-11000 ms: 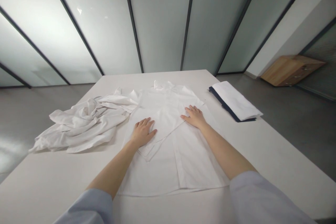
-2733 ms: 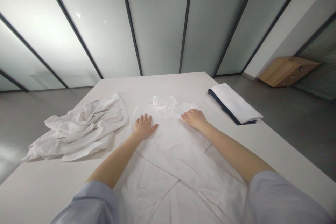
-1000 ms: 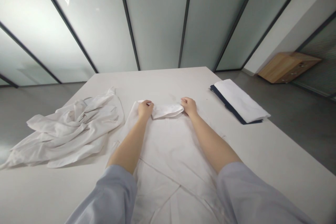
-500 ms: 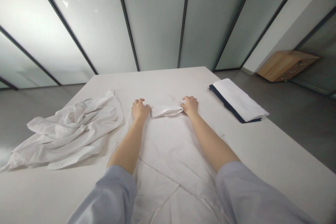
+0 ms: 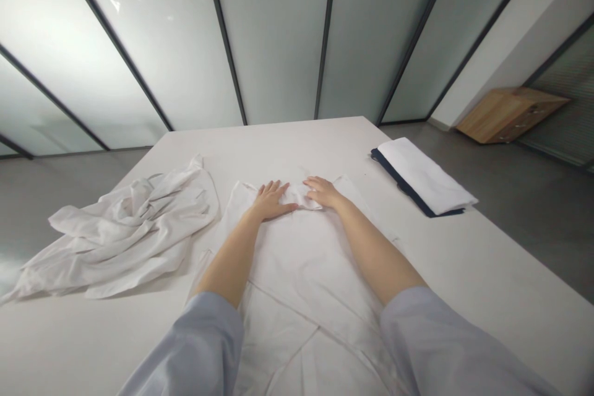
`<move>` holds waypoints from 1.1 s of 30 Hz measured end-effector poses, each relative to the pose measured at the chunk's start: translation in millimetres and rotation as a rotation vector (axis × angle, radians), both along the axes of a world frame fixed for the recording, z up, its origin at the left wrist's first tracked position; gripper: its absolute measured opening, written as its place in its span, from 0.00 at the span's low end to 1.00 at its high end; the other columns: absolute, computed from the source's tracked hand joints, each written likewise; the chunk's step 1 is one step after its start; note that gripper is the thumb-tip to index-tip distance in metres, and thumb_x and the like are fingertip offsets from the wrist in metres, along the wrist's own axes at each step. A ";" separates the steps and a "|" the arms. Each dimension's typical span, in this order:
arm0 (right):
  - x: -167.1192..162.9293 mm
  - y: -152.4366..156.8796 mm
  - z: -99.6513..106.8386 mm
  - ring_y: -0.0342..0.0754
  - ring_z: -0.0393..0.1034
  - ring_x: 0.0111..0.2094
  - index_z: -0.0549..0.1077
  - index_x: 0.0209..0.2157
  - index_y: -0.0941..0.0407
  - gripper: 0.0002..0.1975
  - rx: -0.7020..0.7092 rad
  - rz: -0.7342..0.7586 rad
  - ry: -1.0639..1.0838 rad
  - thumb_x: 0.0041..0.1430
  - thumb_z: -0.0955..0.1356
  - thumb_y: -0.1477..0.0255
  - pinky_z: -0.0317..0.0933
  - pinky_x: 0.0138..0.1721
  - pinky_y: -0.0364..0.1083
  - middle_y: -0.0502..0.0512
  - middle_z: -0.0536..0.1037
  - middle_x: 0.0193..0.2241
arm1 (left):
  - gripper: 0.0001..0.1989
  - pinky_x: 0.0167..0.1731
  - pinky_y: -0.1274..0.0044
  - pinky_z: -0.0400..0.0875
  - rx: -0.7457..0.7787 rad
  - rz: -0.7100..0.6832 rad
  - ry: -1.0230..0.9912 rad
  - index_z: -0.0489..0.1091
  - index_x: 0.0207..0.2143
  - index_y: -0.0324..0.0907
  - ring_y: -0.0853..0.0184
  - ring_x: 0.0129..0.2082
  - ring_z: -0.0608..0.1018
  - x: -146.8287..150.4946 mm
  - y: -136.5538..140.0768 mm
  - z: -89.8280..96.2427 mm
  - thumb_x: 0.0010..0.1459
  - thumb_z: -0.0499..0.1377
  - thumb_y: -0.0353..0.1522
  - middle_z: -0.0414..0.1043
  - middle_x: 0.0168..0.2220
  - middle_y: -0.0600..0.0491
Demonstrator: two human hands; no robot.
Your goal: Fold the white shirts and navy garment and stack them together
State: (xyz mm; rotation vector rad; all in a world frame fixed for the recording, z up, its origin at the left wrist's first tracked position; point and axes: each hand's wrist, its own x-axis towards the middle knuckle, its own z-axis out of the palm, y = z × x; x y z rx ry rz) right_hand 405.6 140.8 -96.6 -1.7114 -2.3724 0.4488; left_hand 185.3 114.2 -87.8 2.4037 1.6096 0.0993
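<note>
A white shirt-like garment [image 5: 301,260] lies spread on the table, running from its far end toward me. Across its far end is a folded white band, which looks like a collar [image 5: 301,196]. My left hand [image 5: 273,200] rests flat on the left part of this band, fingers spread. On the band's right part lies my right hand [image 5: 322,190], palm down with fingers stretched out. Both hands press on the cloth without gripping it. The garment's far corners show just outside each hand.
A crumpled white garment [image 5: 134,229] lies on the left of the white table [image 5: 264,142]. Near the right edge is a folded stack, white cloth [image 5: 424,174] over dark navy cloth [image 5: 403,189]. A wooden cabinet [image 5: 505,112] stands on the floor beyond, and frosted glass panels line the back.
Both hands have moved inward from the band's ends onto its top and flattened out. The raised band is now pressed down. The other cloths have stayed put.
</note>
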 end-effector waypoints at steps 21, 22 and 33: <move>-14.2 -0.9 -4.2 0.59 0.45 0.67 0.62 0.63 0.54 0.35 0.157 -0.079 -0.167 0.64 0.55 0.46 0.40 0.63 0.58 0.63 0.56 0.66 | 0.39 0.62 0.51 0.46 0.123 0.151 0.161 0.45 0.69 0.45 0.48 0.69 0.45 20.9 -73.7 1.0 0.61 0.45 0.53 0.39 0.70 0.43; -14.9 0.4 -3.9 0.60 0.46 0.66 0.63 0.62 0.55 0.35 0.184 -0.097 -0.163 0.63 0.56 0.46 0.40 0.63 0.58 0.64 0.57 0.65 | 0.39 0.61 0.48 0.46 0.087 0.153 0.162 0.45 0.69 0.46 0.46 0.69 0.44 24.0 -85.4 -1.6 0.61 0.43 0.55 0.38 0.71 0.43; -7.3 -27.4 18.1 0.59 0.55 0.60 0.69 0.56 0.59 0.23 0.447 -0.169 -0.065 0.63 0.62 0.65 0.43 0.61 0.56 0.66 0.68 0.57 | 0.41 0.59 0.44 0.40 0.053 0.153 0.137 0.45 0.69 0.47 0.45 0.69 0.43 33.3 -59.6 -8.2 0.60 0.37 0.57 0.39 0.70 0.43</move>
